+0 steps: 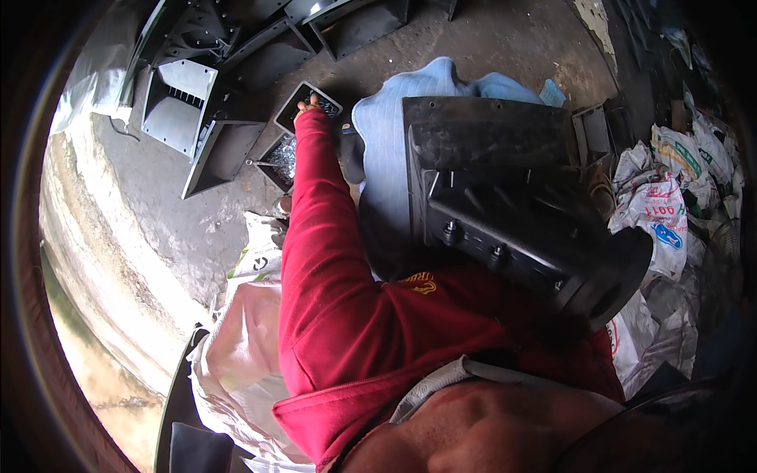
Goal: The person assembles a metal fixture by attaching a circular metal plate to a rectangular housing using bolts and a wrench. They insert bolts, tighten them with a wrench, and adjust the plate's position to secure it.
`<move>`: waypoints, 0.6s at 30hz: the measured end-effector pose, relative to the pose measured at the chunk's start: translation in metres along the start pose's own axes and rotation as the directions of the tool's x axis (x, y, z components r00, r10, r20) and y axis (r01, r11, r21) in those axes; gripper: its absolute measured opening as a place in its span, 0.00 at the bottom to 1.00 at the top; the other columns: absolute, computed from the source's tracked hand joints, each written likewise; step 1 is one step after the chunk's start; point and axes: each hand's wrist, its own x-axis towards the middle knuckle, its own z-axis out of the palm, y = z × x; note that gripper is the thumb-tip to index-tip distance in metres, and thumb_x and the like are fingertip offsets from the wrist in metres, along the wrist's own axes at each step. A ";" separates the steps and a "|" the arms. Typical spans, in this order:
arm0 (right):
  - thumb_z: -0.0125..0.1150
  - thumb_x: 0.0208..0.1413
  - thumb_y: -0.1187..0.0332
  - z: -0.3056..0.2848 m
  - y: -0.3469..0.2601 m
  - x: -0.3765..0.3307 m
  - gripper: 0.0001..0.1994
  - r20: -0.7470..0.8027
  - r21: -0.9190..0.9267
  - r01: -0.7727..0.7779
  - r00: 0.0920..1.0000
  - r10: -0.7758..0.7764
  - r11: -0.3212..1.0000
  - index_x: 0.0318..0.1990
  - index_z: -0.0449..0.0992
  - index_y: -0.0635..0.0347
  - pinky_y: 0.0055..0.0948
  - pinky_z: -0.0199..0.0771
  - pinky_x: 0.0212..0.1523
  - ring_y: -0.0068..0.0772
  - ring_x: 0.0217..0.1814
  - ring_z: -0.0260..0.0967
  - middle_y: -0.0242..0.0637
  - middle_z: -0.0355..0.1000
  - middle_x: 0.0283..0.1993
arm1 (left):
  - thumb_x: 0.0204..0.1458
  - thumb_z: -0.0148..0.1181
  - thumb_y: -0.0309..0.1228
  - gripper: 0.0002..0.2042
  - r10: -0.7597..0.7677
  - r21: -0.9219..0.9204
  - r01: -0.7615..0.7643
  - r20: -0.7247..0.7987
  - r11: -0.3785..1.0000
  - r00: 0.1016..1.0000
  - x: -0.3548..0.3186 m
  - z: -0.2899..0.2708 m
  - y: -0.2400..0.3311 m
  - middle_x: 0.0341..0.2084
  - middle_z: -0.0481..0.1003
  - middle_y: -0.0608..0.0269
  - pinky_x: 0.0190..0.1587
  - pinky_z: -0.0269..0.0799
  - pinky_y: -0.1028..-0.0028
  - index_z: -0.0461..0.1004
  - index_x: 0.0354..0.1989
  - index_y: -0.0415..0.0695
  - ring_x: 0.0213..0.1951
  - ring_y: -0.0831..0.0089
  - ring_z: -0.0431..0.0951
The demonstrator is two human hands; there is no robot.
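My left arm in a red sleeve stretches forward, and my left hand [308, 103] reaches into a small dark tray [340, 103] of small dark pieces. Its fingers look bent together; whatever they hold is too small and hidden to make out. A second compartment [281, 154] beside it holds shiny small metal fasteners, perhaps screws. Across my lap, over light blue jeans [385, 126], lies a large black moulded housing [505, 229] with a flat panel and several bolts [451, 231] along its near side. My right hand does not show; the housing and my body cover that side.
Grey box-shaped parts [178, 106] and dark panels stand on the concrete floor [150, 181] ahead and left. Printed white sacks [658, 206] are heaped at the right. A pale sack [244, 331] lies by my left side. A black open box [593, 134] stands beyond the housing.
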 end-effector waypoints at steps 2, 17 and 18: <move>0.57 0.53 0.60 0.001 -0.004 0.005 0.29 0.002 0.007 -0.017 1.000 0.017 1.000 0.59 0.59 0.69 0.35 0.66 0.54 0.39 0.54 0.67 0.49 0.68 0.52 | 0.57 0.39 0.42 0.19 -0.015 -0.069 0.011 -0.053 0.998 0.998 0.033 0.039 -0.018 0.48 0.71 0.48 0.47 0.72 0.59 0.64 0.54 0.48 0.46 0.53 0.76; 0.53 0.58 0.60 -0.002 -0.004 0.022 0.29 0.051 0.014 -0.018 0.999 0.018 1.000 0.61 0.56 0.70 0.38 0.62 0.59 0.43 0.60 0.62 0.53 0.64 0.56 | 0.46 0.65 0.39 0.20 0.022 -0.296 0.129 0.460 0.946 0.888 0.056 0.004 -0.051 0.45 0.76 0.62 0.49 0.71 0.68 0.74 0.46 0.43 0.47 0.63 0.74; 0.52 0.58 0.60 -0.001 -0.003 0.023 0.29 0.049 0.022 -0.007 0.999 0.006 1.000 0.61 0.56 0.71 0.38 0.62 0.59 0.43 0.60 0.62 0.54 0.64 0.57 | 0.47 0.64 0.39 0.20 0.035 -0.540 0.219 0.420 0.813 0.907 0.045 -0.001 -0.057 0.44 0.76 0.62 0.47 0.72 0.69 0.74 0.46 0.42 0.45 0.65 0.75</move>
